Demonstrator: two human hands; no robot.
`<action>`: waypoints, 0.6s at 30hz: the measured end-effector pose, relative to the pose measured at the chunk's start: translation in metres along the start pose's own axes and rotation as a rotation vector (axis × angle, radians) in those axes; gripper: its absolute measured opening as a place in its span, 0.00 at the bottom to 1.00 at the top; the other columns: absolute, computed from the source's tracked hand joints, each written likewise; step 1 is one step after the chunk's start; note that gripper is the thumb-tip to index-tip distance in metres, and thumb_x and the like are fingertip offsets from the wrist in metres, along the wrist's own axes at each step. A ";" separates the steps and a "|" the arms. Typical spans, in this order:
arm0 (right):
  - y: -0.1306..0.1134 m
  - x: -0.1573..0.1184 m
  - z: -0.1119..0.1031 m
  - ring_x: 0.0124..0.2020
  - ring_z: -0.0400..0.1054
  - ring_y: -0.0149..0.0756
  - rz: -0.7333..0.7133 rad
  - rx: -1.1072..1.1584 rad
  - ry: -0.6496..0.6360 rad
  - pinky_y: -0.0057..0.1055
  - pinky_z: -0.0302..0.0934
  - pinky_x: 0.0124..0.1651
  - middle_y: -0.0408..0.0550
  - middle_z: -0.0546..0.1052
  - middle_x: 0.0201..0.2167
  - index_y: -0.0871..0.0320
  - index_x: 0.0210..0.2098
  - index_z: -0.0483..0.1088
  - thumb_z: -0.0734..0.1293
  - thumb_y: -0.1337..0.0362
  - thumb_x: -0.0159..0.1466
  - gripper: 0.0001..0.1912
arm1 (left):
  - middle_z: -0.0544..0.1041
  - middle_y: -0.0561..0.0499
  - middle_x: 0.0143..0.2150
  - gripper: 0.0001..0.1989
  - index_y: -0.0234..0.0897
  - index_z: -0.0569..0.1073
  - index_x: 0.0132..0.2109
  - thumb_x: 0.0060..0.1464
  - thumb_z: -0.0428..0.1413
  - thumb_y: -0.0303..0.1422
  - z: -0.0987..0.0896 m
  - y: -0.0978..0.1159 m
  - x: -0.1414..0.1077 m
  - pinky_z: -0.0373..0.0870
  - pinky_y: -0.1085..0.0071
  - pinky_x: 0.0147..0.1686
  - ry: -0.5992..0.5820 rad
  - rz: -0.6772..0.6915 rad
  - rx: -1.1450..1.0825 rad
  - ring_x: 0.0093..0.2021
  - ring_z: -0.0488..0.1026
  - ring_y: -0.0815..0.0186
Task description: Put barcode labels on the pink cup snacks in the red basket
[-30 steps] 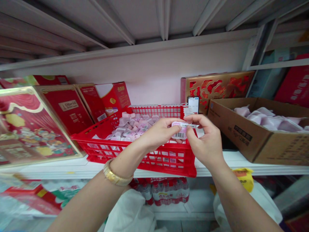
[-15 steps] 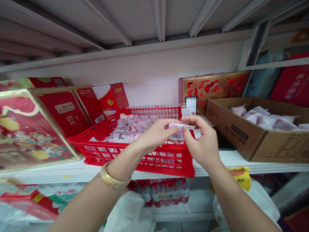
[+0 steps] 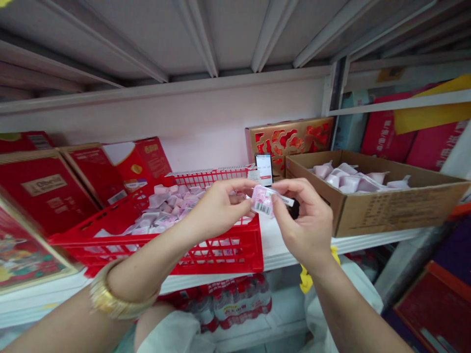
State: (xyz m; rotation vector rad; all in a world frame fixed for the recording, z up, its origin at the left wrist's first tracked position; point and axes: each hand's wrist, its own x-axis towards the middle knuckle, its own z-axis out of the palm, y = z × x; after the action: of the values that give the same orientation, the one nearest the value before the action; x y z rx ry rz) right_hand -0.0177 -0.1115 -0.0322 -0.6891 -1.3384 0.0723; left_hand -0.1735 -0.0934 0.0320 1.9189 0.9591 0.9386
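Observation:
A small jelly cup with a pink printed lid and a barcode is up in front of me, tilted, above the shelf. My right hand pinches its right side between thumb and fingers. A white strip with small print sticks out by the right thumb; whether it is stuck to the cup, I cannot tell. My left hand is closed at the cup's left edge, thumb and fingertips against it. Beneath my left forearm stands a red plastic basket with many pale pink cups inside.
On the right a cardboard box holds more pale cups. A phone with a lit screen stands behind my hands, before a gold-and-red box. Red gift boxes line the left. Bottled water packs sit on the shelf below.
My view has swung to the right, so the basket and boxes sit further left. The jelly cup is turned more, showing more of its lid, and the left fingers have shifted to its edge.

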 end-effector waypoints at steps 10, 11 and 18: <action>0.064 0.114 -0.129 0.35 0.70 0.39 0.113 -0.598 0.128 0.42 0.66 0.42 0.53 0.76 0.41 0.54 0.51 0.71 0.70 0.63 0.60 0.18 | 0.75 0.38 0.55 0.31 0.33 0.65 0.64 0.53 0.52 0.16 0.088 0.058 0.129 0.72 0.68 0.48 -0.148 0.128 -0.076 0.48 0.75 0.64; 0.069 0.121 -0.138 0.41 0.71 0.43 0.176 -0.761 0.110 0.46 0.65 0.48 0.57 0.75 0.46 0.54 0.54 0.70 0.72 0.63 0.58 0.24 | 0.74 0.37 0.57 0.32 0.33 0.63 0.65 0.53 0.52 0.17 0.090 0.059 0.136 0.71 0.67 0.50 -0.120 0.149 -0.028 0.51 0.74 0.63; 0.069 0.066 -0.132 0.44 0.73 0.46 -0.050 -0.687 0.070 0.44 0.67 0.50 0.56 0.78 0.43 0.54 0.46 0.77 0.68 0.61 0.61 0.14 | 0.78 0.42 0.47 0.21 0.30 0.75 0.53 0.51 0.55 0.23 0.035 0.026 0.093 0.70 0.68 0.48 -0.127 0.230 0.380 0.45 0.75 0.64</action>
State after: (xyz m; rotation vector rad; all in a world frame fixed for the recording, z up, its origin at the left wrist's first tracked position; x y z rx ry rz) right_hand 0.1419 -0.0833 -0.0180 -1.2187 -1.3094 -0.4683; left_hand -0.0951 -0.0357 0.0641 2.4200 0.9029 0.7903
